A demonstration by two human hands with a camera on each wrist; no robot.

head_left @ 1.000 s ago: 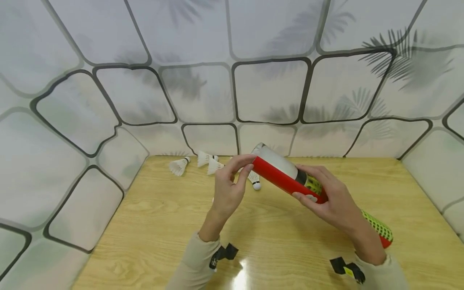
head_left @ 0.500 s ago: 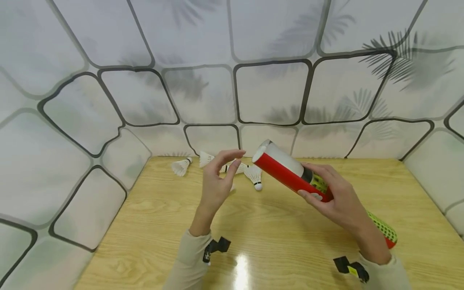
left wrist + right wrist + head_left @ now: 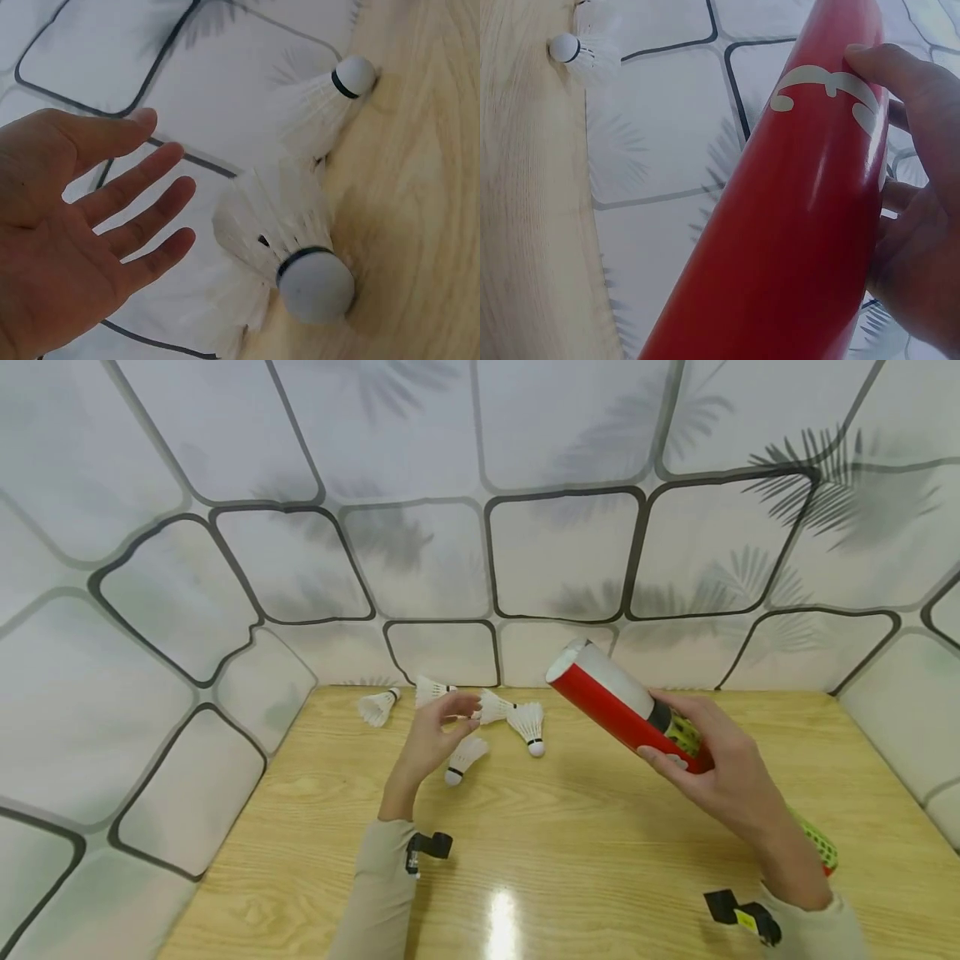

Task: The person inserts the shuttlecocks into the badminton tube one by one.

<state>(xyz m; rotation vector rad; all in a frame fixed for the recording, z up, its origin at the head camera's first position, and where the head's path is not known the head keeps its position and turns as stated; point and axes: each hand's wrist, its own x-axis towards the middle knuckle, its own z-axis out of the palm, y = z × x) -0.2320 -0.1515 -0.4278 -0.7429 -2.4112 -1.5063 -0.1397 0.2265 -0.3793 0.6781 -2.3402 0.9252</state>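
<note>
While clamped near its lower end between thumb and bent fingers of the right hand point(image 3: 723, 768), a slanted tube point(image 3: 615, 712) over the table point(image 3: 600, 860), between three and four o'clock in the head view, whitish end toward ten. Visible there: white panel point(image 3: 615, 682), black band point(image 3: 661, 717), yellow-green grid point(image 3: 684, 735); only from the right wrist, a pale curled mark point(image 3: 808, 73) on glossy red, just beside the thumb tip. Contents not discernible. Only in the head view, at four o'clock, a second tube point(image 3: 819, 843), yellow-green and gridded, partly behind the right forearm point(image 3: 795, 860). At seven, the left hand point(image 3: 429, 742), near shuttlecocks point(image 3: 526, 720), fingers loosely bent and, from the left wrist, plainly apart. At least five shuttlecocks on the pale wood grain, between five and eight o'clock; feathery, flared skirts and smooth, rounded corks point(image 3: 316, 289) with dark rings, clearest from the left wrist. Toward twelve, a backdrop point(image 3: 562, 552) of rounded outlines and grey fronds.
</note>
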